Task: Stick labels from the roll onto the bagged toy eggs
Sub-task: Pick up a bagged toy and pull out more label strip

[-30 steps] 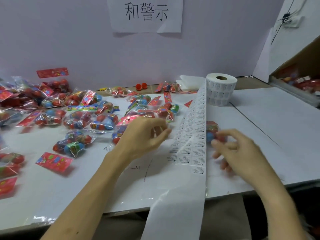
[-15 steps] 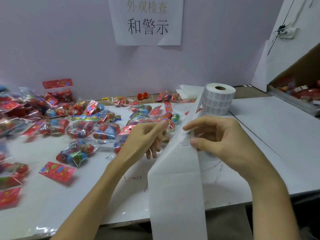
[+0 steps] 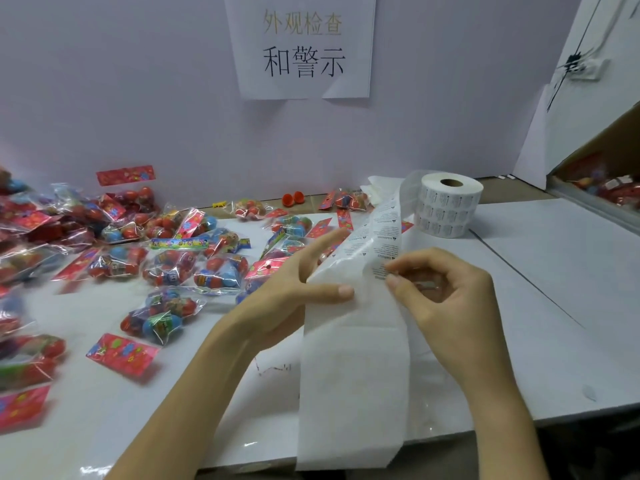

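Note:
A white label roll (image 3: 450, 206) stands at the back right of the table. Its strip (image 3: 349, 375) runs toward me and hangs over the front edge, printed labels on its upper part only. My left hand (image 3: 294, 292) holds the strip's left edge, thumb on top and fingers behind. My right hand (image 3: 440, 292) pinches a label at the strip's right edge between thumb and forefinger. Several bagged toy eggs (image 3: 162, 317) in clear bags with red header cards lie spread over the left half of the table.
A white table (image 3: 554, 306) with a seam line on its right part. A cardboard box (image 3: 602, 181) with more bags stands at the far right. Loose red cards (image 3: 121, 353) and two orange egg halves (image 3: 292, 198) lie about. A paper sign (image 3: 301, 46) hangs on the wall.
My right hand has left the bagged egg it held on the table and come up to the strip's right edge. My left hand has moved from the bags to the strip.

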Tool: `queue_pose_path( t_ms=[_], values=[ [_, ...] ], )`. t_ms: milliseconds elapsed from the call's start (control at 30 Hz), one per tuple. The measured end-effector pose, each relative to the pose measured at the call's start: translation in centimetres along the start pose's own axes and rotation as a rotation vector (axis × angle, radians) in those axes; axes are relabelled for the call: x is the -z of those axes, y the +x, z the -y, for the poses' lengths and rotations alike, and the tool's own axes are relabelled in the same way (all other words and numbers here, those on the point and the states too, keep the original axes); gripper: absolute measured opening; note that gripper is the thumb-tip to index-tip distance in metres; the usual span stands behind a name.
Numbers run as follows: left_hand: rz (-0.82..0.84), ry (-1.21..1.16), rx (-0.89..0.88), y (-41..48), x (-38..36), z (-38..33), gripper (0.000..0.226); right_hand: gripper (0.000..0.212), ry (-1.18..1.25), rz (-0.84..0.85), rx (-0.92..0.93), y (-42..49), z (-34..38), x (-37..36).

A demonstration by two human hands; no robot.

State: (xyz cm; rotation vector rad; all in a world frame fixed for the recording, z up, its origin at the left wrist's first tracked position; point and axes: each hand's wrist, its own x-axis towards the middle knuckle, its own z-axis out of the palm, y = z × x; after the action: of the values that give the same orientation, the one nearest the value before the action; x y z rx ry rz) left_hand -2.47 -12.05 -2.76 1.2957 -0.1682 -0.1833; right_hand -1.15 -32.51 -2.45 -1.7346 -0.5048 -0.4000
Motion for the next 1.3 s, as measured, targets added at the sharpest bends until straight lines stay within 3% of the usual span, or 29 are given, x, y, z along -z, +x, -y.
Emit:
queue_pose_path(
  t_ms=[200,367,667,1300],
  values=[
    [-0.069,0.043,-0.056,0.3,0.1,0.1,0.087,0.019,-0.084,0.016,0.041,-0.3,0.4,-0.2],
    [-0.054,0.036,-0.076,0.3,-0.1,0.3,0.082,0.028,-0.154,0.049,0.023,-0.5,0.7,-0.4],
    [0.023,0.064,-0.105,0.3,0.2,0.7,0.090,0.018,-0.186,0.038,0.032,-0.5,0.3,-0.5],
    [0.126,0.157,-0.065,0.4,0.2,1.3,0.087,0.020,-0.031,-0.035,-0.011,-0.4,0.0,0.2]
  ],
)
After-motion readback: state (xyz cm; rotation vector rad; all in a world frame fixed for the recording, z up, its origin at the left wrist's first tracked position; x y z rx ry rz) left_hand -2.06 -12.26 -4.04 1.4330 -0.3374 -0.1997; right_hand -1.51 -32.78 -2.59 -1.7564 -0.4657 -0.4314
